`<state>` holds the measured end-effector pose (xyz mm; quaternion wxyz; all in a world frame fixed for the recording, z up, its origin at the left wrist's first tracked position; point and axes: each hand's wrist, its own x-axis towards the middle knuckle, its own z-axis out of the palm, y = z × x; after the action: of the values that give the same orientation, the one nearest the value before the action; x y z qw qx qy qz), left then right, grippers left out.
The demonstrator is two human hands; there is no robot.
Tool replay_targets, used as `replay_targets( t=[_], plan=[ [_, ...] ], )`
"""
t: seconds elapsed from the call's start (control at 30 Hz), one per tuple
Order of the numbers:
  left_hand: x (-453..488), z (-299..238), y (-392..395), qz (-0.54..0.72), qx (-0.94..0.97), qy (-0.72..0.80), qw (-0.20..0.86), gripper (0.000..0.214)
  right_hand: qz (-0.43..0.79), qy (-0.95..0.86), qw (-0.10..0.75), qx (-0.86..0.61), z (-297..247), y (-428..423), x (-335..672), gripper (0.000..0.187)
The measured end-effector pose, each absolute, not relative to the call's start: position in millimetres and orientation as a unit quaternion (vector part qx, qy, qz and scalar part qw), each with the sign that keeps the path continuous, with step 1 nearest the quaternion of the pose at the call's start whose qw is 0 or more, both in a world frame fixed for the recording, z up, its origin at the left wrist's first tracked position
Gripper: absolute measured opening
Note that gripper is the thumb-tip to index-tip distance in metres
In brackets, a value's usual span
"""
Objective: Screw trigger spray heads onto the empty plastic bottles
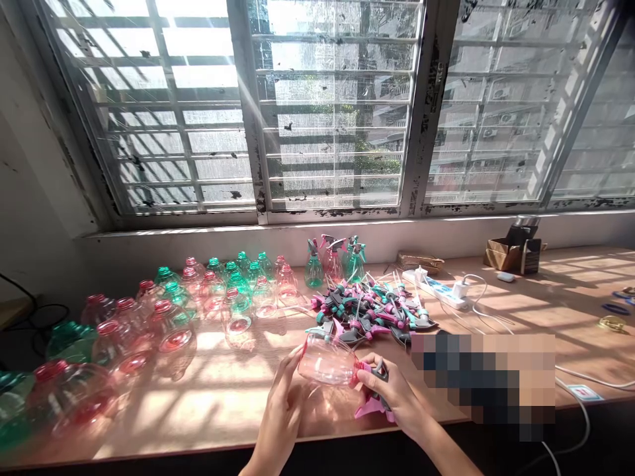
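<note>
Clear pink plastic bottle [325, 362], on its side, held above the front of the brown wooden table [198, 403]. Left hand [284, 396]: fingers curled around the base end. Right hand [397, 391]: fingers gripping a pink-and-grey plastic trigger sprayer [373, 406] at the neck; can't tell if threaded. Behind: heaped pink, teal and grey sprayer heads [367, 307]. Farther, near wall: upright sprayer-topped green and pink bottles [313, 270].

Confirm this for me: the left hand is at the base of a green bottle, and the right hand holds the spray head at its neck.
Not quite. The head view shows that the bottle is pinkish red, not green. The rest stands: the left hand is at its base, and the right hand holds the spray head at its neck.
</note>
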<state>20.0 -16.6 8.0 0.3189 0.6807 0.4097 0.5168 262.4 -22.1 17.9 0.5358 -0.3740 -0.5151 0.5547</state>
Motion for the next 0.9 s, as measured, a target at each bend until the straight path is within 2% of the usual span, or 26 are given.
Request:
replay_targets(
  t=[0.1,0.23,0.43,0.53,0.67,0.8,0.9],
  plan=[
    [24,12,-21,0.520,0.671,0.408,0.336,0.049,0.575,-0.509,0.530,-0.360,18,-22,262,0.039],
    [24,18,-25,0.513,0.661,0.422,0.349,0.058,0.533,-0.541,0.523,-0.386,15,-24,261,0.038],
    [21,12,-24,0.525,0.634,0.410,0.393,0.053,0.547,-0.541,0.501,-0.396,16,-23,262,0.047],
    [21,9,-21,0.532,0.657,0.407,0.347,0.052,0.560,-0.533,0.495,-0.397,17,-22,262,0.052],
    [23,9,-20,0.536,0.681,0.406,0.289,0.052,0.559,-0.533,0.504,-0.386,12,-21,263,0.048],
    [27,15,-26,0.531,0.637,0.393,0.398,0.065,0.523,-0.548,0.505,-0.413,5,-22,262,0.040],
    [28,19,-28,0.542,0.608,0.406,0.414,0.058,0.491,-0.558,0.502,-0.443,2,-23,261,0.038]
  ],
)
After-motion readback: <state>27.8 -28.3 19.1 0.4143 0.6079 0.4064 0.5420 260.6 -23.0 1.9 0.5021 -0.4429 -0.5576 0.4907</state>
